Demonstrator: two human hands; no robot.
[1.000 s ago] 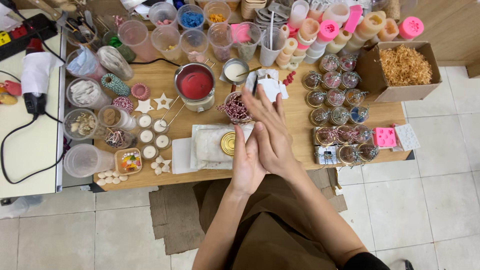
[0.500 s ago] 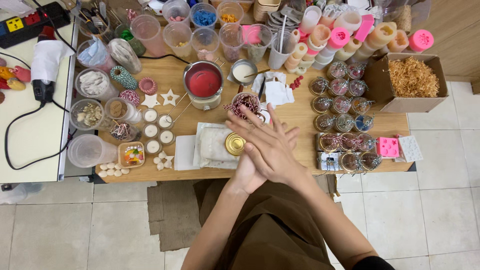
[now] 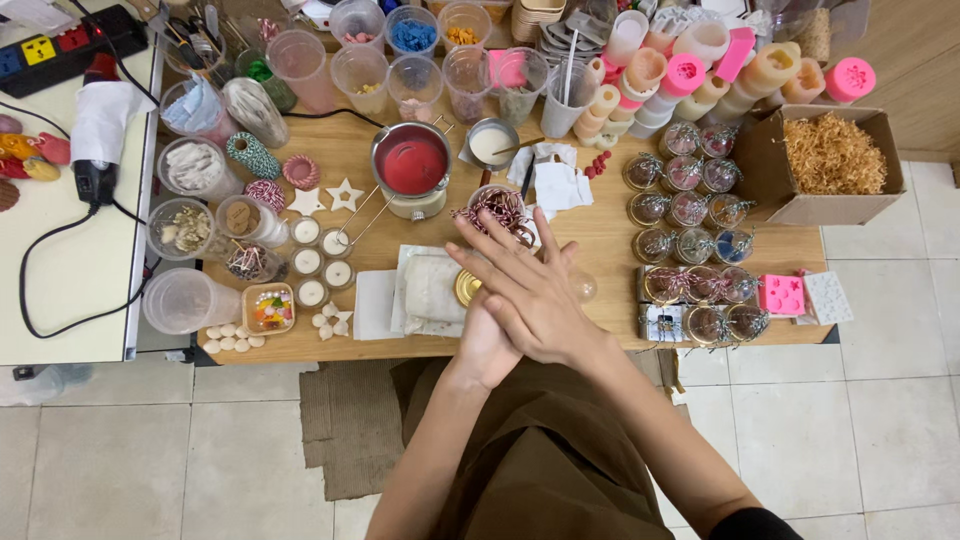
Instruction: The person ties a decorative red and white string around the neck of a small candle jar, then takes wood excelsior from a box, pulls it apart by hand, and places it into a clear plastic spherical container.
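Note:
My right hand (image 3: 530, 292) lies flat across my left hand (image 3: 482, 345), palm to palm, above the near edge of the wooden table (image 3: 600, 245). The right fingers are spread and point to the far left. Neither hand holds anything that I can see. Most of the left hand's fingers are covered by the right hand. Just under the hands sit a small gold tin (image 3: 465, 288) and a white pad (image 3: 432, 290). A bowl of red-and-white twine (image 3: 500, 205) stands just beyond the fingertips.
A pot of red wax (image 3: 411, 165) stands on a small warmer behind the pad. Small filled jars (image 3: 690, 210) are ranked at the right, next to a cardboard box of wood wool (image 3: 835, 155). Plastic cups (image 3: 360, 70) line the back. Tealights (image 3: 320, 262) sit at the left.
My right hand has slid down and turned across my left, fingers now aimed far left rather than straight ahead. Both hands stay pressed together.

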